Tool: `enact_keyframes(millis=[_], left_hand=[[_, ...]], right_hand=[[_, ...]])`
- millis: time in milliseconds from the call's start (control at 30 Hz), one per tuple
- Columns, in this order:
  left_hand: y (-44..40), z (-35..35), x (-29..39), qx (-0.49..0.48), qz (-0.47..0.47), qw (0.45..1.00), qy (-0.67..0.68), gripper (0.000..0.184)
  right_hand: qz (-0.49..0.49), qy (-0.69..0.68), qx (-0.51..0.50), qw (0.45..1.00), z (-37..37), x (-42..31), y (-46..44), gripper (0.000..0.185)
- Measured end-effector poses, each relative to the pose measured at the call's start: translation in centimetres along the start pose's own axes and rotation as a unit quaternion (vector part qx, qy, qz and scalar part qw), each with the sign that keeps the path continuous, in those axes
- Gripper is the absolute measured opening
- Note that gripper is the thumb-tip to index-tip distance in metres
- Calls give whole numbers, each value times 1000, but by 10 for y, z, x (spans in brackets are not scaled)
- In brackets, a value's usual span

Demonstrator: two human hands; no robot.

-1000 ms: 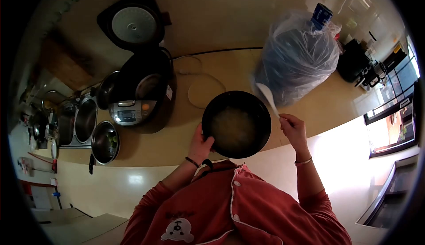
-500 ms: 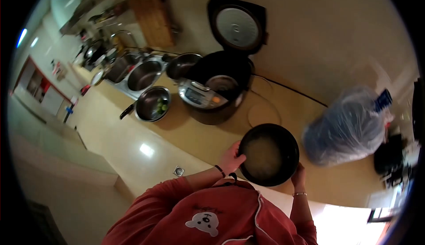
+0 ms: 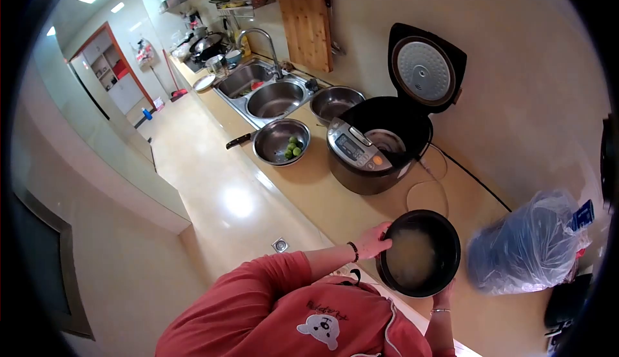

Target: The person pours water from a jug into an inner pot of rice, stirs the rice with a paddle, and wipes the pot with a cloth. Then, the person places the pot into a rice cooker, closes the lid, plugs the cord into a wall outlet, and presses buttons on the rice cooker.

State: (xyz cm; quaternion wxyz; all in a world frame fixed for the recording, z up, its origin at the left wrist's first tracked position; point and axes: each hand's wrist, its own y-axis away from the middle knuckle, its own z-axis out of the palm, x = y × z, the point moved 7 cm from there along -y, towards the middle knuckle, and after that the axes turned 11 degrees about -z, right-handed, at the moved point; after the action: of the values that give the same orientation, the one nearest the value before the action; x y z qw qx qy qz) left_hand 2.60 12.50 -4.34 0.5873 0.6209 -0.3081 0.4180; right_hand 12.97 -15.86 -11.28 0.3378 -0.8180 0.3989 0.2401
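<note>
Between my two hands is a round black inner pot (image 3: 452, 254) from a rice cooker, with cloudy, pale liquid in it. My left hand (image 3: 373, 239) grips the pot's left rim, thumb over the edge. My right hand (image 3: 443, 296) is at the lower right side of the pot, its fingers mostly hidden beneath. The pot is tipped slightly at the counter's front edge, close to my body. Beyond it stands the rice cooker (image 3: 364, 178) with its lid (image 3: 424, 73) raised and its inside showing without the pot.
Left of the cooker are a metal bowl (image 3: 271, 141) holding several green round pieces, a black-handled knife (image 3: 240, 140) and another metal bowl (image 3: 335, 102). Farther off is a double sink (image 3: 277, 101). A plastic-wrapped water jug (image 3: 516, 247) stands right. A cord (image 3: 474, 176) runs along the wall.
My view has turned toward the sink, so the counter items appear farther right and lower. Both hands keep hold of the pot, and its liquid looks shifted.
</note>
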Motion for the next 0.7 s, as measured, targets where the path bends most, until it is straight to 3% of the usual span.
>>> enact_keyframes(millis=[100,133,200,267,333,367,433,467,500,567,633,667,700], left_hand=[[-1,1,-10,11,-2,1000,-24,52],[-3,1,-10,18,8,999,-35,52],[-6,-1,-10,30,25,998,-49,52],[-6,0,-14,47,36,997,-53,51],[-4,-2,-16,40,10,998,-45,49],[1,-5,-10,37,14,998,-48,49],[12,-12,-6,8,-13,996,-83,47],[13,-18,-9,0,1,997,-77,45],[16,-28,-12,-2,6,997,-77,45],[25,-48,-19,-70,8,995,-75,40],[39,-84,-19,-79,13,992,-101,36],[43,-103,-26,-86,17,992,-94,35],[48,-124,-33,-92,20,992,-87,34]], right_hand=[[-192,270,7,944,18,29,26,41],[-196,268,14,943,19,28,19,41],[-91,39,36,994,15,41,6,39],[23,-195,45,980,13,39,5,37],[137,-413,50,899,25,38,13,36],[134,-412,54,900,19,45,15,36],[315,-583,104,742,14,107,37,31],[277,-341,107,892,-15,119,37,29],[217,-70,103,968,-48,115,32,27],[118,65,217,967,-109,90,26,28],[124,99,295,942,-148,-33,7,30],[123,105,295,942,-145,-84,-5,30],[112,84,362,922,-142,-133,-12,29]])
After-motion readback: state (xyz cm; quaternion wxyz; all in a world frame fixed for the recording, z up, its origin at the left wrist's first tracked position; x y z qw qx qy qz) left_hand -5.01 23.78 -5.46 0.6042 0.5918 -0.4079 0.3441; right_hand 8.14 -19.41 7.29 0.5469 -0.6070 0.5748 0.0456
